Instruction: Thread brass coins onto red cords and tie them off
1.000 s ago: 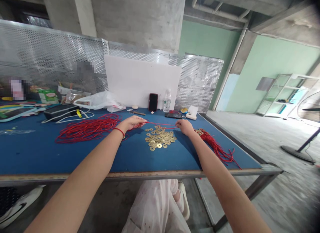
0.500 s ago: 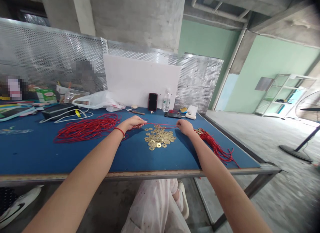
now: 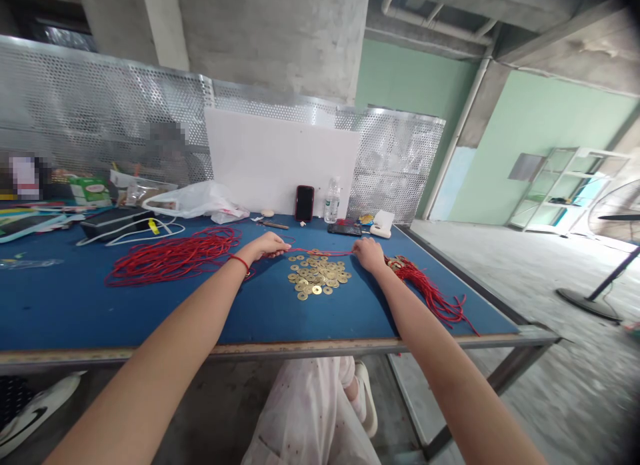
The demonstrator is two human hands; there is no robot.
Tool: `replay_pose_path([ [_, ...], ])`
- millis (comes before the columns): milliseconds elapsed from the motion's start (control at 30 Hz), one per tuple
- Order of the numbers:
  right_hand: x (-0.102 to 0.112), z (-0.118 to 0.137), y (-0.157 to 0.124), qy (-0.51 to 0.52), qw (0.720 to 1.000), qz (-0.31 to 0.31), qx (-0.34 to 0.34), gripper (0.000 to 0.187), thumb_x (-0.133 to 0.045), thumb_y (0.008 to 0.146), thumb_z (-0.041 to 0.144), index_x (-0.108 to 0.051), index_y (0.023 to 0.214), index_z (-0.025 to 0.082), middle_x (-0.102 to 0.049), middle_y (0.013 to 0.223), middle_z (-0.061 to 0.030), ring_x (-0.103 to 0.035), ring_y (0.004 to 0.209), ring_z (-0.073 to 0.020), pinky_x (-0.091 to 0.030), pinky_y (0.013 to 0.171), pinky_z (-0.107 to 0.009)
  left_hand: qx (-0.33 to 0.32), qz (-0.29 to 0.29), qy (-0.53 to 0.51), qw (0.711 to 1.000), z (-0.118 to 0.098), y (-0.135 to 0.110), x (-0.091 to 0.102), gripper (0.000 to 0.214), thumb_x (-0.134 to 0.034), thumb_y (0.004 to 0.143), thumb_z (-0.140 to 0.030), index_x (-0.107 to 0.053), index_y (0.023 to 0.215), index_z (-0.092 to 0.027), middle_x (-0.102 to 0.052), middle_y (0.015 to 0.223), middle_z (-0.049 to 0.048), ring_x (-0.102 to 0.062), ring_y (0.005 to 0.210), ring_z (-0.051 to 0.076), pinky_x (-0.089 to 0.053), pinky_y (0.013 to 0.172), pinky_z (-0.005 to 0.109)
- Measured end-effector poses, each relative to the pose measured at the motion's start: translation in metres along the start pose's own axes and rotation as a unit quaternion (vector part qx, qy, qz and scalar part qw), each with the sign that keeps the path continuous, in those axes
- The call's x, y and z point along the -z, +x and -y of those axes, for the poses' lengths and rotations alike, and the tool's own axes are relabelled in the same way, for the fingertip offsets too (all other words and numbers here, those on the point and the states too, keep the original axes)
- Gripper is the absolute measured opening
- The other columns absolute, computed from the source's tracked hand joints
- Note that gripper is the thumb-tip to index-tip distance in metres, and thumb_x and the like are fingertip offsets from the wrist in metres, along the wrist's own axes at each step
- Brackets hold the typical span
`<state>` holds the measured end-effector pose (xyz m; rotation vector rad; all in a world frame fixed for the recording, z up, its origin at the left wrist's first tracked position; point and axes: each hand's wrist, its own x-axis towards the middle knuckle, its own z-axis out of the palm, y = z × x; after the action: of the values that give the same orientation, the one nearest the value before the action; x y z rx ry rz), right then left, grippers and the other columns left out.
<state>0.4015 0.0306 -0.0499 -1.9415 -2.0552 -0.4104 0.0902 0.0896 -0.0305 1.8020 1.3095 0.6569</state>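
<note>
In the centre of the frame, the left hand (image 3: 270,245) and the right hand (image 3: 369,253) are holding a red cord (image 3: 320,252) between them. The fingers of both hands are pinching it, and it is running nearly level from one hand to the other. Just below the cord, a heap of coins (image 3: 323,275) is lying on the blue tabletop (image 3: 300,325); whether the cord is touching the upper coins, I cannot tell. At the left of centre, a loose pile of strings (image 3: 173,257) is spreading beside the left forearm. At the right, next to the right wrist, a red bundle (image 3: 433,295) is trailing its ends toward the tabletop's near edge. Behind the hands, an upright phone (image 3: 304,203) and a clear bottle (image 3: 332,202) are standing before a white board (image 3: 270,155).
</note>
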Motion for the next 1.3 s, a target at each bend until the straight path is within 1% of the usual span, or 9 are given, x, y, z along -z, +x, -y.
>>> replay_pose_path([
  [200, -0.004, 0.003, 0.0, 0.008, 1.0, -0.005, -0.003, 0.024, -0.046, 0.088, 0.019, -0.06, 0.108, 0.019, -0.06, 0.11, -0.0114, -0.05, 0.108, -0.0241, -0.038, 0.085, -0.033, -0.024, 0.004, -0.015, 1.0, 0.006, 0.005, 0.002, 0.04, -0.078, 0.054, -0.047, -0.058, 0.048, -0.013, -0.051, 0.044, 0.0018, -0.041, 0.039, 0.008, -0.029, 0.042, 0.023],
  [333, 0.003, 0.02, -0.001, 0.095, 0.992, -0.027, 0.08, 0.029, -0.046, 0.088, 0.019, -0.056, 0.116, 0.02, -0.058, 0.115, -0.0102, -0.049, 0.111, -0.0228, -0.038, 0.091, -0.034, -0.057, -0.002, -0.031, 0.998, -0.004, 0.003, -0.002, 0.035, -0.078, 0.057, -0.044, -0.061, 0.054, -0.013, -0.054, 0.048, 0.0022, -0.043, 0.042, 0.008, -0.031, 0.042, 0.022],
  [433, 0.01, 0.049, -0.003, 0.253, 0.955, -0.032, 0.154, 0.032, -0.046, 0.09, 0.025, -0.051, 0.121, 0.019, -0.058, 0.118, -0.0085, -0.05, 0.113, -0.0182, -0.037, 0.097, -0.032, -0.078, 0.003, -0.051, 0.996, -0.021, -0.005, -0.011, 0.035, -0.079, 0.058, -0.041, -0.065, 0.068, -0.012, -0.058, 0.053, 0.0029, -0.049, 0.046, 0.01, -0.036, 0.046, 0.022],
  [600, 0.01, 0.089, -0.009, 0.477, 0.855, 0.017, 0.203, 0.048, -0.053, 0.087, 0.028, -0.039, 0.132, 0.019, -0.056, 0.126, -0.0095, -0.052, 0.115, -0.017, -0.042, 0.092, -0.03, -0.115, 0.036, -0.076, 0.99, -0.047, -0.019, -0.029, 0.043, -0.077, 0.063, -0.045, -0.061, 0.086, -0.012, -0.059, 0.056, 0.0018, -0.053, 0.051, 0.012, -0.039, 0.049, 0.023],
  [733, 0.008, 0.091, -0.008, 0.542, 0.827, 0.031, 0.148, 0.048, -0.058, 0.082, 0.027, -0.043, 0.126, 0.017, -0.067, 0.091, -0.004, -0.062, 0.085, -0.0158, -0.047, 0.077, -0.029, -0.132, 0.04, -0.074, 0.988, -0.052, -0.022, -0.034, 0.037, -0.073, 0.069, -0.044, -0.058, 0.084, -0.013, -0.056, 0.055, 0.0001, -0.048, 0.047, 0.009, -0.034, 0.045, 0.02],
  [867, 0.01, 0.082, -0.004, 0.576, 0.807, 0.057, 0.118, 0.028, -0.058, 0.079, 0.03, -0.057, 0.103, 0.015, -0.061, 0.066, 0.001, -0.055, 0.06, -0.0119, -0.044, 0.061, -0.024, -0.125, 0.07, -0.095, 0.985, -0.054, -0.024, -0.033, 0.034, -0.069, 0.072, -0.044, -0.057, 0.078, -0.013, -0.053, 0.056, -0.0017, -0.037, 0.041, 0.004, -0.024, 0.041, 0.018],
  [1000, 0.013, 0.077, -0.003, 0.582, 0.803, 0.051, 0.117, 0.021, -0.058, 0.077, 0.035, -0.06, 0.076, 0.014, -0.055, 0.058, 0.0019, -0.049, 0.055, -0.0099, -0.039, 0.055, -0.021, -0.132, 0.105, -0.097, 0.981, -0.057, -0.028, -0.032, 0.036, -0.07, 0.07, -0.045, -0.062, 0.076, -0.011, -0.054, 0.06, 0.0, -0.032, 0.042, 0.003, -0.02, 0.04, 0.019],
  [1133, 0.012, 0.073, -0.002, 0.564, 0.82, 0.024, 0.093, 0.026, -0.057, 0.075, 0.04, -0.061, 0.071, 0.014, -0.052, 0.056, 0.0027, -0.044, 0.052, -0.0091, -0.035, 0.052, -0.021, -0.129, 0.094, -0.065, 0.985, -0.052, -0.025, -0.032, 0.037, -0.077, 0.062, -0.039, -0.067, 0.084, -0.011, -0.056, 0.06, 0.0005, -0.037, 0.045, 0.005, -0.027, 0.042, 0.021],
  [1300, 0.009, 0.068, 0.002, 0.506, 0.861, -0.004, 0.05, 0.024, -0.054, 0.075, 0.036, -0.062, 0.068, 0.014, -0.052, 0.057, 0.0025, -0.044, 0.055, -0.0098, -0.033, 0.053, -0.021, -0.126, 0.107, -0.047, 0.985, -0.039, -0.017, -0.035, 0.037, -0.071, 0.067, -0.048, -0.066, 0.076, -0.013, -0.052, 0.055, -0.0002, -0.042, 0.047, 0.008, -0.032, 0.044, 0.021],
])
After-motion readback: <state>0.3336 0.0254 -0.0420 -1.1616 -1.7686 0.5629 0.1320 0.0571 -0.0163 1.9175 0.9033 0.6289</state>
